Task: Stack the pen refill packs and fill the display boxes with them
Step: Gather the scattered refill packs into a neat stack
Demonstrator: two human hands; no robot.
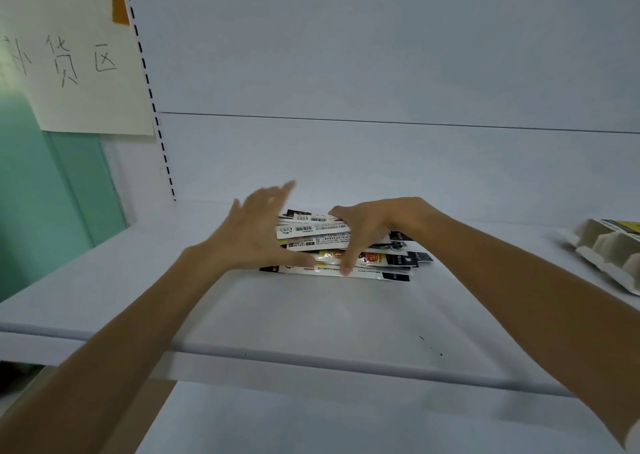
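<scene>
Pen refill packs, long flat glossy sleeves printed in white, black and yellow with barcodes (332,246), lie in a loose, uneven pile at the centre of the frame on the white metal shelf (311,315), and you have both hands on them. Your right hand (363,234) arches over the top of the pile, fingers curled down its near side and the thumb behind, so it is clamped on the upper few packs. Your left hand (252,232) is spread wide and flat, fingers straight and blurred, its palm facing the left ends of the packs; whether it touches them I cannot tell.

By my reading, you are in the stacking step: squaring the pile before any of it goes into a box. The packs fan out, the lower ones sticking out to the right with their black ends staggered, so the next move calls for pressing both ends inward until the edges line up, then gripping the bundle as one. Glossy sleeves are likely to slide on each other, so keep the top pinned while you tap.

Further out, a pale cardboard tray with moulded hollows (609,253) sits at the right edge of the frame, well apart from the pile. A handwritten paper sign (76,73) is taped at the upper left.
</scene>
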